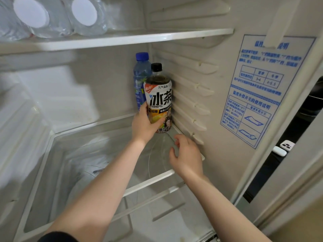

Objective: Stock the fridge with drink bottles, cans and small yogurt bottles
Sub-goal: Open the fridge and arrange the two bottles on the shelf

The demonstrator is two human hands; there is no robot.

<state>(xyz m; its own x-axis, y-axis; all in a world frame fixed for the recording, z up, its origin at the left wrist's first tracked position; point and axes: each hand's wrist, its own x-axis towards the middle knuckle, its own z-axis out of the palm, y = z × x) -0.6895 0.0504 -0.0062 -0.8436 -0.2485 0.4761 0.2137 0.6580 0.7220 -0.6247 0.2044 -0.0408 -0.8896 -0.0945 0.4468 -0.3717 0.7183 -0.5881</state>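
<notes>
1. While the left hand [146, 124] grips it, the black-capped, white-labelled plastic tea bottle [159, 98] is upright at the clear glass shelf's [148, 182] back right corner.
2. Right hand [187, 154] hovers nearby, fingers relaxed, empty.

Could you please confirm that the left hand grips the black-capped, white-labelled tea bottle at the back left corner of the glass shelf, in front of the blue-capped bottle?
Not quite: the head view shows the left hand gripping the black-capped, white-labelled plastic tea bottle at the back right corner of the clear glass shelf, in front of the blue-capped blue plastic bottle.
</notes>
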